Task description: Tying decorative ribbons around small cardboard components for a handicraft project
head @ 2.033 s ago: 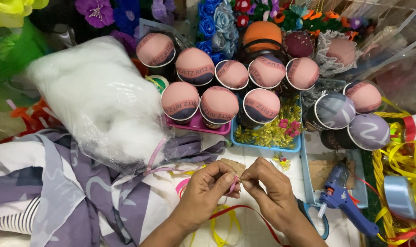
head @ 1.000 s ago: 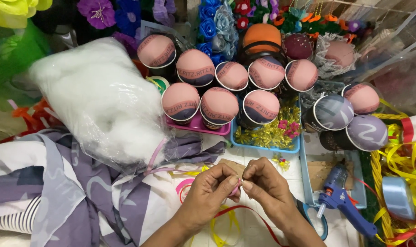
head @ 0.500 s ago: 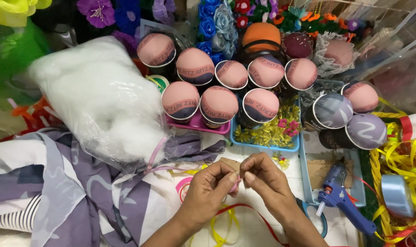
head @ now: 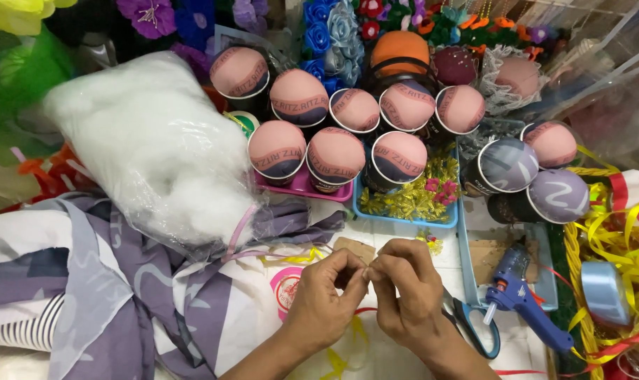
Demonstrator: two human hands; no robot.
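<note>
My left hand [head: 328, 295] and my right hand [head: 402, 288] meet fingertip to fingertip at the lower middle, pinching a small piece of pink ribbon that is almost hidden between the fingers. A red ribbon strand [head: 365, 310] and yellow ribbon [head: 347, 352] lie under the hands on the white surface. Just right of my right hand lie blue-handled scissors [head: 474, 327] and a blue glue gun [head: 527, 306].
Several fabric-covered stuffed cups [head: 333, 158] stand in rows behind the hands, some in a pink tray [head: 302, 188] and a blue tray [head: 407, 214]. A bag of white stuffing [head: 157, 148] lies left. Purple-white fabric [head: 101, 281] spreads lower left. Yellow ribbons [head: 618, 232] pile right.
Both hands have shifted slightly and closed tighter over the pink ribbon, so less of it shows. The view has dipped a little.
</note>
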